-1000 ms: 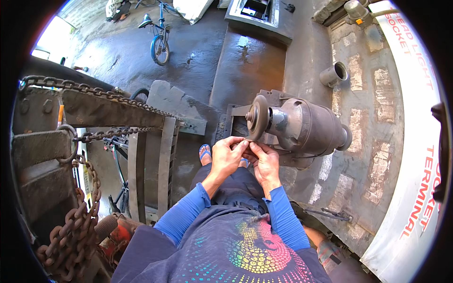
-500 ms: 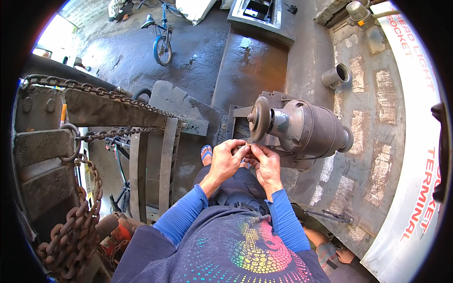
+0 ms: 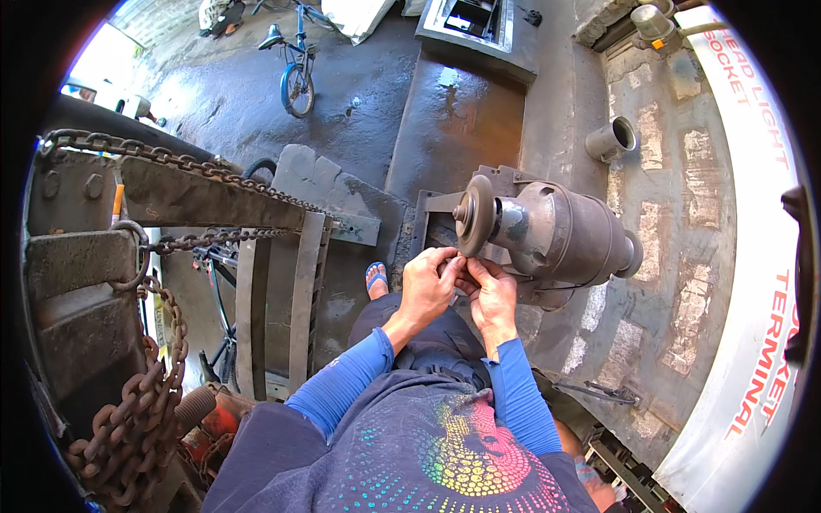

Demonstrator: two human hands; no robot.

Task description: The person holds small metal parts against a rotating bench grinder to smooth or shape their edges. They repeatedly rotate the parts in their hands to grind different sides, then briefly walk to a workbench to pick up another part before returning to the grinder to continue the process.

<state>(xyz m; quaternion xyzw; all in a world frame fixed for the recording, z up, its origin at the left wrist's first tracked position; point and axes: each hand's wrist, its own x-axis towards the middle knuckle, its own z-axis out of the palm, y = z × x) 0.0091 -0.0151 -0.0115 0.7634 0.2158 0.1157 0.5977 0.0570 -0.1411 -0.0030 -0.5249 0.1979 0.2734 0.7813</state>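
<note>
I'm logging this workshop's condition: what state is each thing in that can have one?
Left hand: grip pinched, any held piece too small to identify
Right hand: grip pinched beside it
Grinding wheel: mounted on the motor; spinning or not, cannot tell
Blue bicycle: upright, riderless
Rusty chain bundle: hanging slack
Blue flip-flop: worn
Floor: wet-looking
Metal cylinder: open-ended

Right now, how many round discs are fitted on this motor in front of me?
2. The left disc sits at one end of the motor, just beyond your left hand and right hand; the right disc is at the other. Others could be hidden.
</note>
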